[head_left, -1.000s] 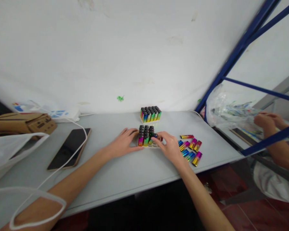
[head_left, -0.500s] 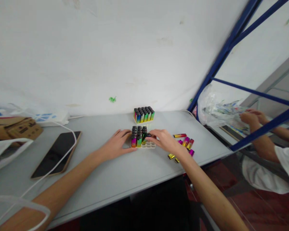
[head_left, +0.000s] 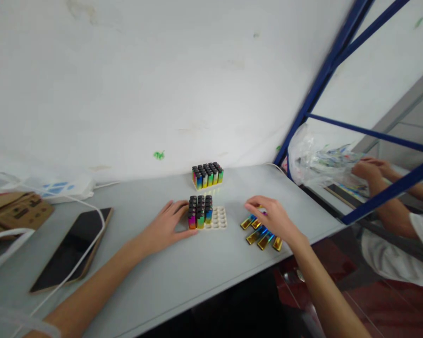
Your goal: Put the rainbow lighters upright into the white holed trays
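A white tray (head_left: 219, 218) with round holes stands on the table, its left part filled with upright lighters (head_left: 200, 211) with black tops and shiny coloured bodies. My left hand (head_left: 167, 221) curves round the left side of this group, thumb at the front corner and fingers at the back. Over on the right, my right hand (head_left: 273, 218) hovers above loose lighters (head_left: 257, 234) lying flat in a pile. Its thumb and forefinger are apart, with no lighter visibly held. The palm hides part of the pile.
A second tray packed with lighters (head_left: 207, 176) stands behind, near the wall. To the left lie a phone (head_left: 72, 249), a white cable (head_left: 100, 220) and a cardboard box (head_left: 21, 211). A blue metal frame (head_left: 312, 98) rises at right; beyond it another person's hands (head_left: 370, 169) handle clear plastic.
My right hand has left the tray and moved right to the loose lighters. The lighter it was holding now stands in the tray's third row. My left hand stays at the tray.
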Motion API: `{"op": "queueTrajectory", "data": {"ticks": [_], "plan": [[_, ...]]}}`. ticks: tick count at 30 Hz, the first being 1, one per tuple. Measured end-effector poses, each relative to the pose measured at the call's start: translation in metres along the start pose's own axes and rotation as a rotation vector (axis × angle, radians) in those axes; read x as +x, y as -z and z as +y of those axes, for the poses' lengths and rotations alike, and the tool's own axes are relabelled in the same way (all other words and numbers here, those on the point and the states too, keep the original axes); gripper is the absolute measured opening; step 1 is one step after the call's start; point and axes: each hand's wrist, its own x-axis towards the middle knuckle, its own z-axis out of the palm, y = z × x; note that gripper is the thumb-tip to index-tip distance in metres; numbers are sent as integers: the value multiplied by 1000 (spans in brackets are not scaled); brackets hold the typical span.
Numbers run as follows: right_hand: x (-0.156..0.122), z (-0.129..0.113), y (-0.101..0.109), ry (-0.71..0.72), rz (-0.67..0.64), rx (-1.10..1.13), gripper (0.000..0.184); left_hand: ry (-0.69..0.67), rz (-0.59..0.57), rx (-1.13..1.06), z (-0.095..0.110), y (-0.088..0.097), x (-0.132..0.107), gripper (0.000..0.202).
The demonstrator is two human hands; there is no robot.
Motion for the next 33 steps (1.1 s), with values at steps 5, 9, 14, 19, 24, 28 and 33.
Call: {"op": "queueTrajectory", "data": {"ticks": [5, 9, 14, 19, 24, 28, 33], "plan": [[-47, 45, 26, -94, 137, -250, 57, -12, 19, 17, -8, -4, -1, 79], [-63, 46, -1, -149, -67, -449, 60, -7, 13, 16, -9, -5, -1, 83], [-33, 42, -27, -179, -158, -552, 58, 1, 12, 6, -8, -4, -2, 80], [-1, 47, -41, -164, -137, -554, 55, 1, 20, 14, -8, -5, -1, 79], [13, 49, -45, -163, -140, -489, 53, -14, 41, 20, -10, -7, -2, 78], [26, 51, -38, -160, -146, -408, 44, -9, 30, 21, -8, -6, -2, 81], [41, 53, -25, -117, -146, -254, 22, -1, 10, 16, -4, -4, -3, 82]]}}
